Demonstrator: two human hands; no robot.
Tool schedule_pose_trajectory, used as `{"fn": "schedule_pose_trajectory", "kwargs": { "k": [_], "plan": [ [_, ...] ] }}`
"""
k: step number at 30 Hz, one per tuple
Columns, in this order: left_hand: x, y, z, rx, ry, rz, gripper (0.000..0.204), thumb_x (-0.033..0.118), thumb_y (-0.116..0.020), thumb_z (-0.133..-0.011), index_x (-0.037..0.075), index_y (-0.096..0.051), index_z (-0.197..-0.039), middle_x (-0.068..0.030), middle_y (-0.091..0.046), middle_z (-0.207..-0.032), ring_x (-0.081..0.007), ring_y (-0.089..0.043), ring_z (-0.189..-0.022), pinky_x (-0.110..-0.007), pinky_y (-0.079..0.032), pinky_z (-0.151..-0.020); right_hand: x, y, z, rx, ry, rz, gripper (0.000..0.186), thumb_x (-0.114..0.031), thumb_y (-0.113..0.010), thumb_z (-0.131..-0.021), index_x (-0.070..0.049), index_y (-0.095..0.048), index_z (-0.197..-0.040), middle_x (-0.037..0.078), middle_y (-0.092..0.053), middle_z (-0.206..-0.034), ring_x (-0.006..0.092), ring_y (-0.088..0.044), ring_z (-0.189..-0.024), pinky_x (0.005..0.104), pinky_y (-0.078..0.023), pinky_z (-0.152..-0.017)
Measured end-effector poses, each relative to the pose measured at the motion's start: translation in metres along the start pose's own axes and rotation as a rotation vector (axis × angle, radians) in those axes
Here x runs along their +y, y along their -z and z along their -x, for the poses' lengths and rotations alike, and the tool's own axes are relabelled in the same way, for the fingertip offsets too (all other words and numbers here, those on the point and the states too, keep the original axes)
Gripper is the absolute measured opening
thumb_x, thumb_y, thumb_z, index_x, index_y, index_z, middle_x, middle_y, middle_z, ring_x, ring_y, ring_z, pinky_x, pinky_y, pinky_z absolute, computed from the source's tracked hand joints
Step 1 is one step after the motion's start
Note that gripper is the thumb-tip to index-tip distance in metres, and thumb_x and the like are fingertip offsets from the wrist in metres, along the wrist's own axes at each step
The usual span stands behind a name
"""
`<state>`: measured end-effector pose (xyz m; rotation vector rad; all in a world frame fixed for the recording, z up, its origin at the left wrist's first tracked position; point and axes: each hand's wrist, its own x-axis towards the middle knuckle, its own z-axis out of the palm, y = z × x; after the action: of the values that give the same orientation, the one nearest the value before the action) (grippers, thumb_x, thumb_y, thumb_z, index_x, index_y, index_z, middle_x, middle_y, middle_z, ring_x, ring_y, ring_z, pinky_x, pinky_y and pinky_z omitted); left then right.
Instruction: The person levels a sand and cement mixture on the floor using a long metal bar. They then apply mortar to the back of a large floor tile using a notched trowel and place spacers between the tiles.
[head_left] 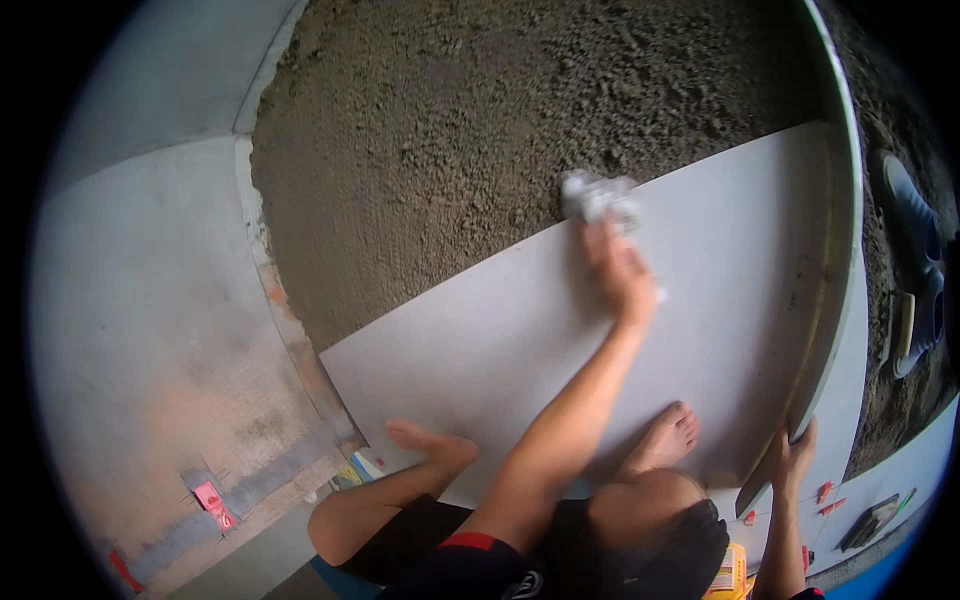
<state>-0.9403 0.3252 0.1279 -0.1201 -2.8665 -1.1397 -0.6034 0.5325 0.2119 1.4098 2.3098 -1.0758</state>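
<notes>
Your left arm (560, 420) stretches over the pale tile (480, 340); left hand (622, 275) grips a white cloth (600, 197) at the tile's far edge. Your right hand (793, 458), by the tile's near right corner, holds the long bar (840, 280) by its end.

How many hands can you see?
2. The left hand is in the middle, over the big tile, with a crumpled white cloth. The right hand is lower right, at a long bar. No others show.
</notes>
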Motion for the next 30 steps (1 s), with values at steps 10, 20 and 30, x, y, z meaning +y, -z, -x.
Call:
{"fn": "schedule_pose_trajectory", "kwargs": {
  "k": [10,20,30],
  "plan": [
    [0.047,0.034,0.034,-0.535,-0.873,0.162,0.049,-0.003,-0.055,-0.089,0.001,-0.056,-0.137,-0.0206,-0.044,-0.151,-0.0408,-0.037,-0.143,-0.05,-0.034,-0.115,-0.053,0.023,-0.053,0.137,-0.023,-0.061,0.041,-0.022,-0.074,-0.083,0.005,-0.061,-0.111,0.025,-0.068,-0.093,0.0373,-0.065,-0.085,0.043,-0.051,-0.078],
    [0.047,-0.035,0.063,-1.415,-1.543,0.265,0.043,0.012,-0.058,-0.085,0.014,-0.062,-0.128,-0.0087,-0.052,-0.148,-0.0318,-0.047,-0.138,-0.046,-0.042,-0.112,-0.063,0.035,-0.079,0.214,-0.082,-0.052,0.037,-0.027,-0.075,-0.082,0.005,-0.063,-0.096,0.025,-0.067,-0.077,0.0348,-0.064,-0.069,0.0443,-0.049,-0.069],
    [0.189,-0.109,-0.157,-0.387,-1.282,0.116,0.048,-0.008,-0.045,-0.082,0.007,-0.065,-0.123,-0.013,-0.06,-0.133,-0.0353,-0.049,-0.133,-0.046,-0.04,-0.113,-0.08,0.078,-0.014,0.329,-0.157,-0.585,0.029,-0.021,-0.075,-0.084,0.003,-0.066,-0.096,0.002,-0.064,-0.079,0.0095,-0.053,-0.074,0.0286,-0.046,-0.067]
  ]
}}
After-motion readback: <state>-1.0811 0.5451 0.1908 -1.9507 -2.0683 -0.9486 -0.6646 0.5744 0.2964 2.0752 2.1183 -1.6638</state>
